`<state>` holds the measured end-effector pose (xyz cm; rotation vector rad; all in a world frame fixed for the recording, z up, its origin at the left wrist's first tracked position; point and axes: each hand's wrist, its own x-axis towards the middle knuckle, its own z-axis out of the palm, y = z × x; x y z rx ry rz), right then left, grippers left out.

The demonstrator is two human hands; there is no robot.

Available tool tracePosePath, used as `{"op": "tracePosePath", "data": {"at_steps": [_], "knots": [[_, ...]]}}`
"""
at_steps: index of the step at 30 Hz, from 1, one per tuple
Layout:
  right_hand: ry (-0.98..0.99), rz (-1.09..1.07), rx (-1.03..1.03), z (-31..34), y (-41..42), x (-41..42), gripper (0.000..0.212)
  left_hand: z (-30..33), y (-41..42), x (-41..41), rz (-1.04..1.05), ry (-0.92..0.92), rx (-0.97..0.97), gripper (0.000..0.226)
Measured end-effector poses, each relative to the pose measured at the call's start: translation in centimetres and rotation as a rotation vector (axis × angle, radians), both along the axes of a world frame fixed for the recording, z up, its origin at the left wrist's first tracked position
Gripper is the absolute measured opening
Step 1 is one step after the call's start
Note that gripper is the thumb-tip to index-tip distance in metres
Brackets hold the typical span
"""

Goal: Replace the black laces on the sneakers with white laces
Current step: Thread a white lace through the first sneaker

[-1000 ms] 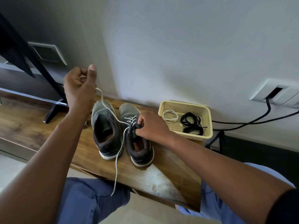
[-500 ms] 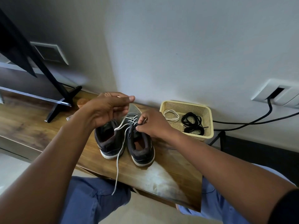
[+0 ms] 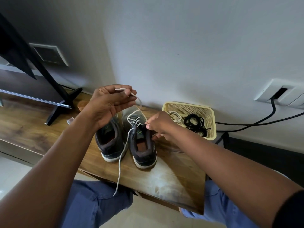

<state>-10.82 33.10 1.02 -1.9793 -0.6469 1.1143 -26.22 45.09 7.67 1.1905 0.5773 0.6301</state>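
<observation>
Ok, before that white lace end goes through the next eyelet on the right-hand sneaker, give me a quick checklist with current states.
1. Left hand pinches the working end of the white lace: ok.
2. Right hand holds the collar of the dark grey right-hand sneaker steady: ok.
3. Lower crossings on that sneaker are laced in white: ok.
4. Which eyelet comes next: cannot tell, fingers cover it.
5. The lace's other end trails off the edge of the wooden table, unsecured: not ok.
6. Spare coiled white lace sits ready in the cream plastic basket beside the black laces: ok.
</observation>
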Motion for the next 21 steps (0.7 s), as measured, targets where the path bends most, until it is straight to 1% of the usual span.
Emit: {"op": "tracePosePath", "data": {"at_steps": [3,6,9,11,13,16,18,21], "knots": [[0.060,-0.025,-0.010,0.1,0.1,0.2,0.012,0.4,-0.2,0.1,0.099,0.016,0.035,0.026],[0.085,-0.039,-0.015,0.1,0.0,0.2,0.013,0.4,0.0,-0.2,0.151,-0.019,0.046,0.021],[0.076,-0.047,-0.018,0.2,-0.1,0.2,0.015,0.3,0.6,-0.7,0.099,-0.026,0.041,0.019],[0.076,-0.044,-0.017,0.1,0.0,0.2,0.016,0.2,0.8,-0.7,0.042,0.013,0.046,0.016],[0.079,-0.037,-0.014,0.2,0.1,0.0,0.018,-0.1,0.8,-0.7,-0.036,0.130,0.092,0.012],[0.078,-0.037,-0.012,0.2,0.2,-0.2,0.022,-1.2,0.2,-0.5,-0.154,0.372,0.264,0.007],[0.074,-0.034,-0.017,0.3,0.2,-0.2,0.021,-2.0,-0.3,-0.2,-0.170,0.503,0.371,0.006],[0.070,-0.028,-0.025,0.5,0.2,-0.3,0.018,-3.2,-0.6,0.3,-0.170,0.626,0.495,0.010]]}}
